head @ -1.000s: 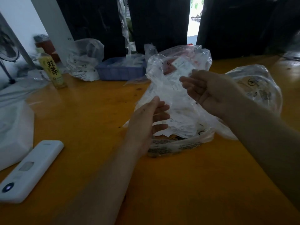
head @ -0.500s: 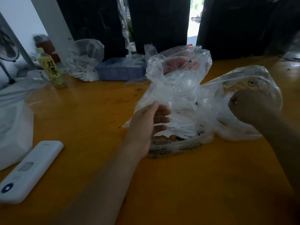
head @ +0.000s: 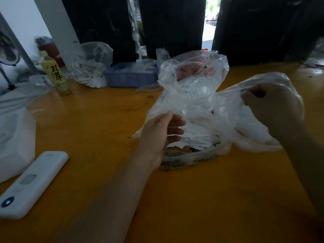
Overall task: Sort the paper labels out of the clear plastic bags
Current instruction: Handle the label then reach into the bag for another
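Paper labels (head: pixel 194 137) lie in a loose white heap, printed with small dark text, inside a crumpled clear plastic bag (head: pixel 192 81) that stands on the orange table (head: pixel 105 120). Their number cannot be counted; they overlap. The bag's upper part billows open above the heap, with reddish markings showing through the far side.

At the heap's left, the left hand (head: pixel 161 134) has its fingers bent around the bag's near edge, thumb on top, gripping the film. To the right of the heap, the right hand (head: pixel 270 106) is closed in a fist around a stretched fold of film, pulling it taut from the bag; a second clear bag (head: pixel 254 137) bulges just beneath and behind that fist.

Beyond the left hand's grip sit one blue basket (head: pixel 129 78) holding pale items, one more clear bag with printed slips (head: pixel 91 67) beside it, and one yellow-labelled bottle (head: pixel 55 74) farther left. Nearer than the grip, on the left, lies one white remote-like device (head: pixel 31 183), beside a white bag (head: pixel 15 137) at the table's left edge.
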Demonstrator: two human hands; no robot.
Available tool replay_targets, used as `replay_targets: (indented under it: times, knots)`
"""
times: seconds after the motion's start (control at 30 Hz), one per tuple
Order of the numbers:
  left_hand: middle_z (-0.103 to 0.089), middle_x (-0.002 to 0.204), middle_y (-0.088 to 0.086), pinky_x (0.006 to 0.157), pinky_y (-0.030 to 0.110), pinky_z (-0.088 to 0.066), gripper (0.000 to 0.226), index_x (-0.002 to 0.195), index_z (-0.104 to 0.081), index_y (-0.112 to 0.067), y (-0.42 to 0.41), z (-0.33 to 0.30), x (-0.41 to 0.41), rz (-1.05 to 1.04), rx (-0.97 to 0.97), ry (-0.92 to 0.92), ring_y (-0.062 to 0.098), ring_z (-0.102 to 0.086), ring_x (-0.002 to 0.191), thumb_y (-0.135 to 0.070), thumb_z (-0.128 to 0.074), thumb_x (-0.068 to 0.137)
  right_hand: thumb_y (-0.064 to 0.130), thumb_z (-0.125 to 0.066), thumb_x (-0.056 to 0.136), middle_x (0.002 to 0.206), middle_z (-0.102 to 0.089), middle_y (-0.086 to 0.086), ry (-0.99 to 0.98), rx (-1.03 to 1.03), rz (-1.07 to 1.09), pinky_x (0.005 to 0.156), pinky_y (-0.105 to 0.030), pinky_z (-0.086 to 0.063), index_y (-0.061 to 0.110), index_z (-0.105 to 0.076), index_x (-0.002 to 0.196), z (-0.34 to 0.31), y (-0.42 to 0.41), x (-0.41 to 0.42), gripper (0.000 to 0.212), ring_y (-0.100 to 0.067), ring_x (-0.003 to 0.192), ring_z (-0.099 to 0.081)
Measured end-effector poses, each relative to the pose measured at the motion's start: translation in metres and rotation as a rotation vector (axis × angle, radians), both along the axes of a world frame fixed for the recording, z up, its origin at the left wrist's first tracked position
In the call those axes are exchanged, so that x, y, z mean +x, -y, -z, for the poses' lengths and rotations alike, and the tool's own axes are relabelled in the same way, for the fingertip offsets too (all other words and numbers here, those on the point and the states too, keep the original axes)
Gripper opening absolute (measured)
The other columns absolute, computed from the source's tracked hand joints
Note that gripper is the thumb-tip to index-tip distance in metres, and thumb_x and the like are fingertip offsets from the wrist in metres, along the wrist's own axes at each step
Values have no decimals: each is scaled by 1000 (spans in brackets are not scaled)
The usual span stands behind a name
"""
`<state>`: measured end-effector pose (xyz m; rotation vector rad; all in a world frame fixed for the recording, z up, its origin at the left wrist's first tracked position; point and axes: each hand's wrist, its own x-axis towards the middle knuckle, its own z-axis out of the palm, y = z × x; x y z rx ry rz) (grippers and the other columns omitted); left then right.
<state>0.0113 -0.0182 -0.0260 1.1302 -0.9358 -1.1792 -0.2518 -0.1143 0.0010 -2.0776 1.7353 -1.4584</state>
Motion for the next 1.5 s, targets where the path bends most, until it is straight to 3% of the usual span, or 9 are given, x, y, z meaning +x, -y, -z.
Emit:
replay_targets:
  times: [0.1,0.17,0.33,0.57,0.77,0.97,1.13,1.33,1.5]
  knots:
    - [-81,104,2,65,22,-57,30,105,-77,-18,1,1,-1,18,-18,53,13,-75,84,-38,-54,108,20,-67,97,76,-70,-2,773,373,-527,47,-26,-38,17,-73,79,-14,-15,23,19,-13,55,-48]
    - [-80,112,-4,72,22,-58,29,117,-74,-23,1,1,-2,63,-47,117,12,-76,94,-45,-62,103,17,-66,97,81,-69,-6,856,506,-692,46,-24,-35,13,-74,84,-11,-25,40,16,-13,55,-44]
    - [-80,111,-5,77,25,-59,41,113,-76,-32,1,4,-7,118,-86,120,14,-78,99,-56,-79,79,26,-68,91,85,-69,-8,709,583,-842,48,-23,-36,10,-75,91,7,-44,66,17,-12,56,-44]
    - [-82,104,4,74,24,-59,12,102,-81,-20,3,4,-1,79,-78,46,14,-77,91,-25,-71,100,27,-63,101,88,-72,-8,648,522,-676,52,-25,-40,13,-74,97,18,-48,76,18,-16,60,-48]
    - [-81,92,2,75,24,-60,9,105,-77,-14,3,10,-3,14,-139,187,15,-77,86,-17,-70,101,75,-57,87,84,-72,-4,511,519,-637,53,-24,-44,23,-70,103,14,-55,81,56,-15,59,-56]
    - [-77,83,-1,72,25,-59,12,92,-76,-19,8,12,0,-119,-104,128,14,-75,80,-18,-69,101,30,-67,99,72,-71,14,229,474,-566,48,-11,-43,22,-70,92,20,-52,77,11,0,50,-55]
    - [-80,93,-2,69,23,-58,16,98,-76,-19,7,11,-3,-3,-22,105,15,-77,84,-34,-72,99,43,-64,98,58,-66,15,94,526,-468,43,-10,-39,19,-68,76,24,-54,71,33,1,44,-54]
    - [-80,101,-17,72,23,-62,27,114,-70,-38,1,16,-6,106,-31,388,6,-78,91,-43,-80,89,39,-63,100,67,-70,12,117,544,-482,47,-13,-44,19,-69,79,23,-63,63,30,-3,48,-58]
    - [-81,95,-4,77,31,-63,13,103,-80,-33,1,16,-4,95,-16,365,11,-78,88,-32,-79,90,52,-54,102,76,-72,6,7,539,-451,59,-35,-59,16,-71,89,20,-69,64,42,-17,65,-67]
